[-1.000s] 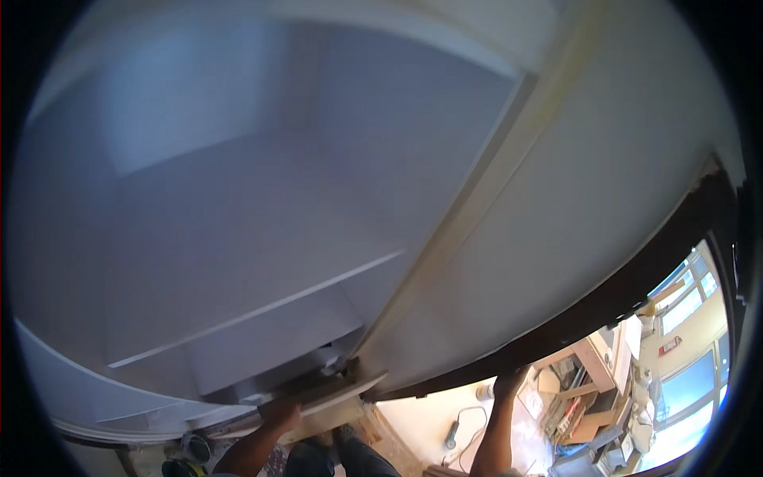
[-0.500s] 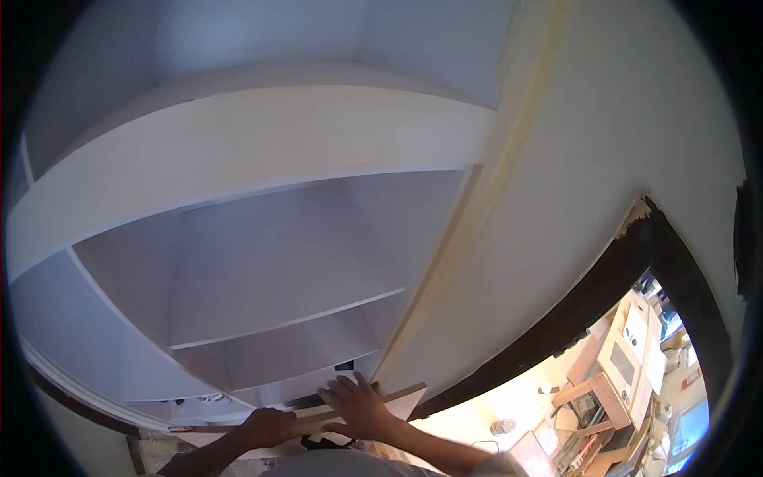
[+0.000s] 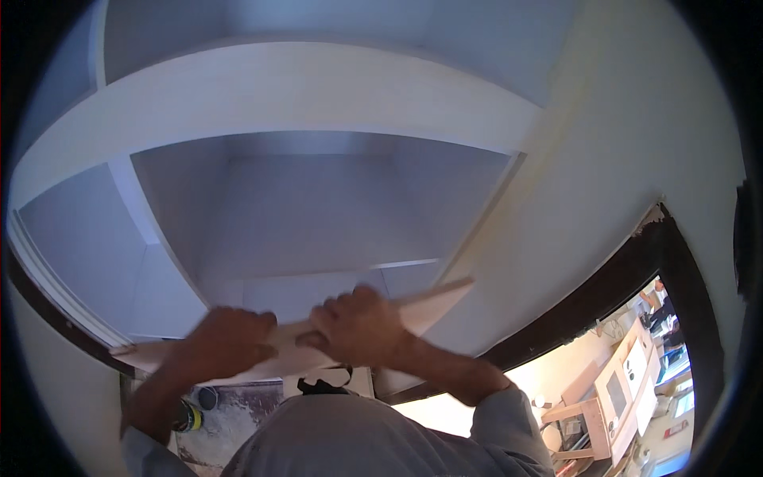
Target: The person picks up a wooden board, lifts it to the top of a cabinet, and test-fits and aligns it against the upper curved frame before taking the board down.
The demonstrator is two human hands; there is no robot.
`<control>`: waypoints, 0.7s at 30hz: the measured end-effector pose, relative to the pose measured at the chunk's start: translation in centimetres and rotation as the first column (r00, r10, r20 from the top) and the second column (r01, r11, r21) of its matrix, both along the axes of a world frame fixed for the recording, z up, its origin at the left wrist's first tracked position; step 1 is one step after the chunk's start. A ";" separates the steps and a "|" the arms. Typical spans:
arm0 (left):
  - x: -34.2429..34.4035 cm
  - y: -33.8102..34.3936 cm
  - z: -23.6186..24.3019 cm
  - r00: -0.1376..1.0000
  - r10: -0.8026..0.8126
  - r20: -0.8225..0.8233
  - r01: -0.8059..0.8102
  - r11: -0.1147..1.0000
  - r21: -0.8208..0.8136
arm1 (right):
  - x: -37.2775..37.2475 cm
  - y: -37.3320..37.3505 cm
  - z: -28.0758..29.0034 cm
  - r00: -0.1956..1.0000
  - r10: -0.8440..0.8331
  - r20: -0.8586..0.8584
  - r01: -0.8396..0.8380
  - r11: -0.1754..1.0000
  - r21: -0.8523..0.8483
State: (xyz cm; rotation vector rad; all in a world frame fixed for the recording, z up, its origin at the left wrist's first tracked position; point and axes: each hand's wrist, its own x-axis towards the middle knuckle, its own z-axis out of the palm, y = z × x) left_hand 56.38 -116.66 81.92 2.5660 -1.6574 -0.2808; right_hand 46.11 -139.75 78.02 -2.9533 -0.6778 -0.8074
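A long pale board (image 3: pixel 439 308) with a bare wooden edge spans the view in front of my body, its right end higher than its left. My left hand (image 3: pixel 226 342) is closed over its upper edge left of the middle, and my right hand (image 3: pixel 358 327) grips the same edge a short way to the right. Fingertips of both hands are partly smeared by motion. Beyond the board stands a white built-in cabinet (image 3: pixel 310 87) with open compartments. The board hides the lower part of its middle opening (image 3: pixel 318 207).
A dark door frame (image 3: pixel 572 306) stands at the right, with wooden furniture (image 3: pixel 616 389) and a person in the room beyond. Below the board, a yellow-and-black can (image 3: pixel 189 416) and a dark cup (image 3: pixel 207 397) rest on a white-smeared surface (image 3: pixel 226 425).
Both hands have lifted the board higher, up across the front of the cabinet's middle opening. The view has shifted, so more of my torso and the surface below show.
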 end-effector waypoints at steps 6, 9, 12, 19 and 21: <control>-5.4 3.9 7.4 0.730 0.491 0.475 -0.099 0.764 -0.638 | 0.5 -0.1 14.8 0.878 0.066 0.473 0.040 0.977 -0.211; -8.1 9.0 -4.7 0.803 0.294 0.519 0.298 0.556 -0.776 | 0.7 1.3 21.2 0.794 0.108 0.598 0.098 0.948 -0.301; -6.0 6.3 -13.1 0.704 -0.190 -0.684 -0.356 0.739 -0.572 | 0.6 2.0 25.4 0.754 0.122 0.646 0.173 0.911 -0.374; -1.6 -0.4 -23.7 0.327 -0.480 -0.814 -0.689 0.468 -0.553 | 0.0 6.1 33.2 0.724 0.160 0.671 0.167 0.903 -0.396; -2.6 -1.9 -18.8 0.117 -0.687 -0.717 -0.822 0.339 -0.459 | -0.4 6.9 34.1 0.730 0.057 0.681 0.212 0.928 -0.305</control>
